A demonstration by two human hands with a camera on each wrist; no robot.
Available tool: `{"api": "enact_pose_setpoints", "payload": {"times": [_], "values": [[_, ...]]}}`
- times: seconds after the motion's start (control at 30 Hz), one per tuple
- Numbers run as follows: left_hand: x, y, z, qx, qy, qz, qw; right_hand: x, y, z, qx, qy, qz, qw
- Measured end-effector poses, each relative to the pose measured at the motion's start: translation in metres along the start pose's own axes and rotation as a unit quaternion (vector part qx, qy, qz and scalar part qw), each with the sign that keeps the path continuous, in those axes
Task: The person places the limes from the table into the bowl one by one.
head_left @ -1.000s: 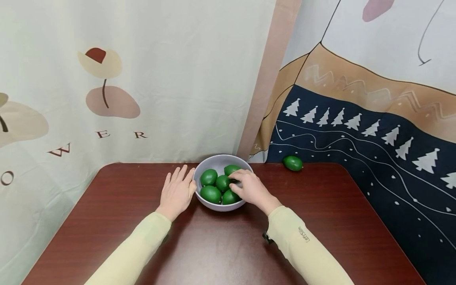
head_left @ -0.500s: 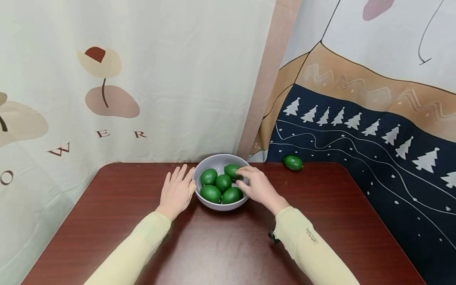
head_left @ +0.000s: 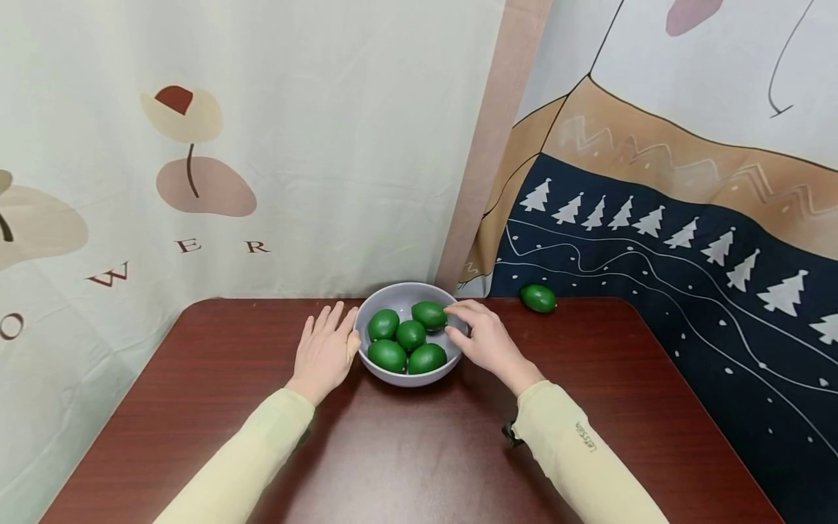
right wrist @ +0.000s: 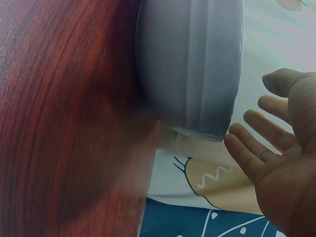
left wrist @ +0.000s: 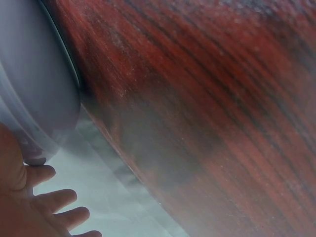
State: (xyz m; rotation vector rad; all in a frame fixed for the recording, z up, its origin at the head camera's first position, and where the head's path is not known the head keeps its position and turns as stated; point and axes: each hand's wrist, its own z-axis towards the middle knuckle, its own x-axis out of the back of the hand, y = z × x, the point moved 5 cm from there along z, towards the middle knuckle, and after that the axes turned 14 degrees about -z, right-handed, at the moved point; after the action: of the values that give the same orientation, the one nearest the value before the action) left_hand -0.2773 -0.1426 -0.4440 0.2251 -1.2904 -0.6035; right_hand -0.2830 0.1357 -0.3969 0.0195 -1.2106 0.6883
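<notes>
A grey-lilac bowl (head_left: 412, 380) stands near the table's back edge with several green limes (head_left: 410, 335) in it. My left hand (head_left: 323, 356) rests against the bowl's left side, its fingers straight and spread. In the left wrist view the thumb side of that hand (left wrist: 24, 197) meets the bowl's wall (left wrist: 42, 69). My right hand (head_left: 487, 342) is over the bowl's right rim with relaxed fingers and nothing in its grasp. Its fingertips are close to the back right lime (head_left: 428, 315). The right wrist view shows this hand (right wrist: 276, 153) beside the bowl (right wrist: 182, 64).
One more lime (head_left: 538, 298) lies alone at the table's back edge, right of the bowl. The brown wooden table (head_left: 406, 466) ends against a pale curtain (head_left: 327, 145) and a patterned cloth (head_left: 655, 291).
My right hand has drawn back from among the limes towards the bowl's right rim, leaving the limes in the bowl. The left hand has stayed in place.
</notes>
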Motion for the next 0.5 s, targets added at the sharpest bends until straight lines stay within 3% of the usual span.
{"api": "enact_pose_setpoints", "payload": {"times": [0.5], "values": [[0.0, 0.0, 0.0, -0.001, 0.003, 0.001, 1.0, 0.006, 0.016, -0.005, -0.01, 0.023, 0.008, 0.9997]]}}
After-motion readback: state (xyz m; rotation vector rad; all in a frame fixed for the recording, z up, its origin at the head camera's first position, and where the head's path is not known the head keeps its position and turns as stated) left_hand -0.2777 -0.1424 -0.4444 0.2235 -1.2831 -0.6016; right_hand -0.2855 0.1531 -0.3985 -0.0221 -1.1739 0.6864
